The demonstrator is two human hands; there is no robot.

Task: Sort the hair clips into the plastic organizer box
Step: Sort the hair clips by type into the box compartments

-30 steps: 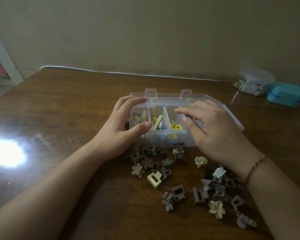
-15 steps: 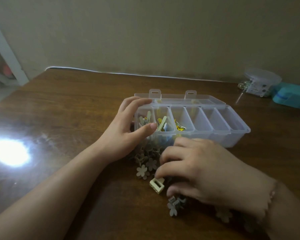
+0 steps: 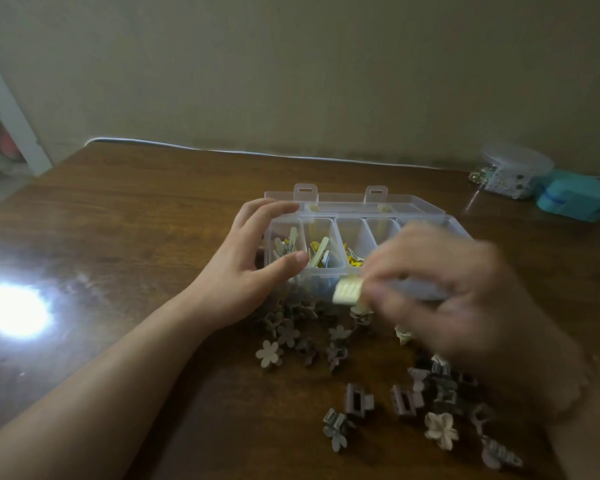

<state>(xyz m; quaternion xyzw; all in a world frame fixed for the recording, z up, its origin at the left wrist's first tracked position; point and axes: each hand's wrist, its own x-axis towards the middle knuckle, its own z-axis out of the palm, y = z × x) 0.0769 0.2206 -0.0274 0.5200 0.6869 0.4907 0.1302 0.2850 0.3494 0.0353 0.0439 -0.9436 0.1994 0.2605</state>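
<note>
A clear plastic organizer box (image 3: 352,225) with several compartments lies open on the table; its three left compartments hold clips. My left hand (image 3: 248,268) grips the box's left end, thumb on the front wall and fingers on the back rim. My right hand (image 3: 444,289), blurred by motion, holds a pale yellow square claw clip (image 3: 349,291) just in front of the box's front wall. Loose clips lie in front of the box: a beige flower clip (image 3: 268,354), a grey square claw clip (image 3: 357,403), a cream flower clip (image 3: 440,433). My right hand hides part of the pile.
The wooden table (image 3: 118,237) shows a bright light glare (image 3: 13,310) at the left. At the back right stand a clear round container (image 3: 513,169) and a teal box (image 3: 577,195). A white cable (image 3: 222,150) runs along the wall.
My right hand went from the box down to the pile, took the pale yellow square clip, and has lifted it up to the box's front. My left hand stayed on the box.
</note>
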